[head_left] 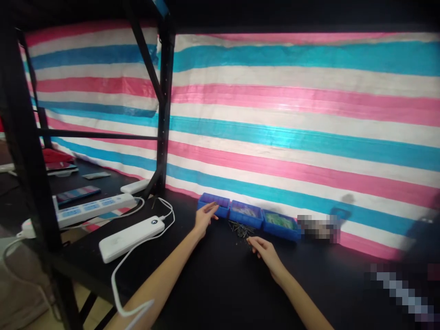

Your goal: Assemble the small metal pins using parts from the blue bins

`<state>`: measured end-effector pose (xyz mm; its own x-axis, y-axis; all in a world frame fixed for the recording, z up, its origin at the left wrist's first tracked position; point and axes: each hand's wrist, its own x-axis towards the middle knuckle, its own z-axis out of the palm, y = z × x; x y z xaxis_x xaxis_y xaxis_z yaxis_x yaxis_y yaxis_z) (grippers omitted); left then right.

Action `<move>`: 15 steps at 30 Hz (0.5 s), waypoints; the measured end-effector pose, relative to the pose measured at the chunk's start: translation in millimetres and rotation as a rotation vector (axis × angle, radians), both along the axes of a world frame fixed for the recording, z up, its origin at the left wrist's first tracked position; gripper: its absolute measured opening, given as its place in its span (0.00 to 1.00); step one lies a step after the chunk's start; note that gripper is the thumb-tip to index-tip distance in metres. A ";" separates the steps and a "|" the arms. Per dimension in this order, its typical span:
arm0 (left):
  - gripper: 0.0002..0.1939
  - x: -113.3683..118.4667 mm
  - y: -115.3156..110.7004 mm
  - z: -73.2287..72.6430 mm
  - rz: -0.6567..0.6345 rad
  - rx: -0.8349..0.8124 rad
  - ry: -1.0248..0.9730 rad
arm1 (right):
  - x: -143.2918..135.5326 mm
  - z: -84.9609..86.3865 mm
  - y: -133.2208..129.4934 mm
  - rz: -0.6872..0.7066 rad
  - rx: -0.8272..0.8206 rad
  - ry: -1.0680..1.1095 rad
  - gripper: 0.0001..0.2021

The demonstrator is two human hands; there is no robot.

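Note:
My left hand [204, 219] is at the near wall of the leftmost blue bin [224, 212], fingers bent together at its rim; anything between them is too small to make out. A loose pile of thin metal pieces, like nails or screws [242, 228], lies on the black surface in front of the bins. Just short of that pile, my right hand [264, 252] has thumb and fingertips pinched together, and what they hold cannot be made out. The middle blue bin [245, 223] contains pale, clear-looking packets. Green packets [278, 221] fill the right blue bin [282, 233].
A white power bank [132, 238] with a looping white cable [115, 288] lies to the left. Behind it are a power strip [99, 208] and a phone [79, 194]. A black shelf post [166, 114] stands before striped sheeting [292, 128]. Blurred patches hide things at right.

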<state>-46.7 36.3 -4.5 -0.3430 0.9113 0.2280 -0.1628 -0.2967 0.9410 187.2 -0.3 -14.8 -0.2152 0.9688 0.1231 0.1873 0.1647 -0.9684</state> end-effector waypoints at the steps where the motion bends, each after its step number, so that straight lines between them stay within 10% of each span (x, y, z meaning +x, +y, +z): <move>1: 0.25 -0.6 -0.6 0.5 -0.020 0.003 0.003 | -0.1 0.1 -0.3 0.002 0.002 -0.012 0.17; 15: 0.40 9.9 -0.2 1.5 -0.197 -0.017 0.119 | -0.6 0.0 -1.5 0.036 0.023 -0.077 0.17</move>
<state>-36.8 36.2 -3.0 -0.1302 0.9619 0.2405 -0.1039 -0.2544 0.9615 186.6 -1.9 -14.8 -0.2592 0.9574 0.1273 0.2550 0.1949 -0.9471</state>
